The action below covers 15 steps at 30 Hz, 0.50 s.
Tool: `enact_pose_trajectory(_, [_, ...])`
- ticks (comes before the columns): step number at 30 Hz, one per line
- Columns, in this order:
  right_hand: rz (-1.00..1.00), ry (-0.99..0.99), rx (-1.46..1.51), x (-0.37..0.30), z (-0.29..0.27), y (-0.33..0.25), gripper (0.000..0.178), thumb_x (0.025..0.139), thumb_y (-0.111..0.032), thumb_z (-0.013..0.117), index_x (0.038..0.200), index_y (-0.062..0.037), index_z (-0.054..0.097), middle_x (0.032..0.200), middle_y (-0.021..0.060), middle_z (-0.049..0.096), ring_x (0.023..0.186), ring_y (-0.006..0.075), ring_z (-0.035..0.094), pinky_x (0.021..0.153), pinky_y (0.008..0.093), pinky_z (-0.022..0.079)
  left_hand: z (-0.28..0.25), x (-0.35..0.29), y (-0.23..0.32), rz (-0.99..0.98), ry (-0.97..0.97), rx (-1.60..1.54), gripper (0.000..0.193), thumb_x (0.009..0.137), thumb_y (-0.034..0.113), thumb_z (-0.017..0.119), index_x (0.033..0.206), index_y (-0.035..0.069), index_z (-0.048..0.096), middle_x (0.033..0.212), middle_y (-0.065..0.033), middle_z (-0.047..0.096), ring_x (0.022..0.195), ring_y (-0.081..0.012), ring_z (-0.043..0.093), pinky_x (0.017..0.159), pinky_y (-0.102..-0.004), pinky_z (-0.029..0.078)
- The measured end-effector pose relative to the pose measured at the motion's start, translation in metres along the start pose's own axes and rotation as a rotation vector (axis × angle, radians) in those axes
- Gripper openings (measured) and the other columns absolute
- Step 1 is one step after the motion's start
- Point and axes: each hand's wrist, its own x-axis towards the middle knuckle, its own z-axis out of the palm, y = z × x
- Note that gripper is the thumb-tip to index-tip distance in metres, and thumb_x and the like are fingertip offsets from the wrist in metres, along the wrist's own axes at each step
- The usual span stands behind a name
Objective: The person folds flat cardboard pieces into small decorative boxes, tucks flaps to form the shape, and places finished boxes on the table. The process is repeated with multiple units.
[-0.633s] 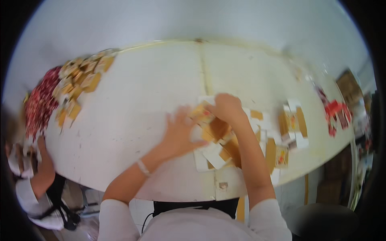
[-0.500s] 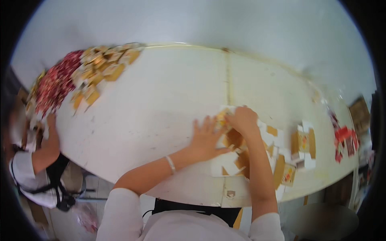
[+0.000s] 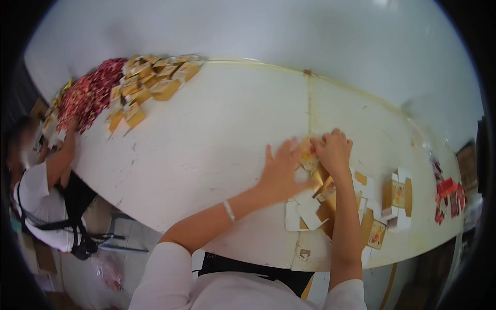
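Both hands (image 3: 281, 170) (image 3: 333, 150) stay pressed on gold carton (image 3: 309, 157), bare table (image 3: 206, 139) leftward.

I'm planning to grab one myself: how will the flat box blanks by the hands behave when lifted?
The box blanks look like thin white and gold card, so probably light and bendy. They lie overlapped, so lifting one may drag its neighbours. Both hands, left and right, press on one piece.
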Motion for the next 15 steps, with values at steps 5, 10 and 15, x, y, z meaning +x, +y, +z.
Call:
enact_pose_trajectory(5, [-0.385, 0.522, 0.329, 0.001, -0.052, -0.022, 0.021, 0.068, -0.018, 0.067, 0.064, -0.0013, 0.054, 0.082, 0.0126, 0.052, 0.083, 0.0303, 0.048, 0.088, 0.0494, 0.032, -0.072, 0.027, -0.016, -0.094, -0.173, -1.252, 0.08, 0.08, 0.044, 0.059, 0.137, 0.005, 0.017, 0.135, -0.0128, 0.03, 0.127, -0.0228, 0.027, 0.1, -0.0345, 0.028])
enact_pose_trajectory(10, [-0.702, 0.367, 0.732, -0.014, -0.068, -0.052, 0.019, 0.067, -0.012, 0.066, 0.066, -0.0028, 0.049, 0.092, 0.0141, 0.051, 0.091, 0.0302, 0.049, 0.101, 0.0513, 0.021, -0.059, 0.025, -0.032, 0.187, -0.601, -1.412, 0.078, 0.075, 0.044, 0.063, 0.13, 0.003, 0.029, 0.126, -0.0103, 0.041, 0.118, -0.0196, 0.04, 0.094, -0.0334, 0.036])
enact_pose_trajectory(15, [-0.736, 0.523, 0.972, -0.021, -0.068, -0.051, 0.018, 0.068, -0.012, 0.063, 0.069, -0.0029, 0.048, 0.099, 0.016, 0.049, 0.1, 0.0271, 0.048, 0.102, 0.05, 0.021, -0.063, 0.017, -0.006, 0.103, -0.442, -1.418, 0.067, 0.071, 0.026, 0.069, 0.124, 0.002, 0.037, 0.116, -0.0086, 0.049, 0.109, -0.018, 0.049, 0.088, -0.033, 0.043])
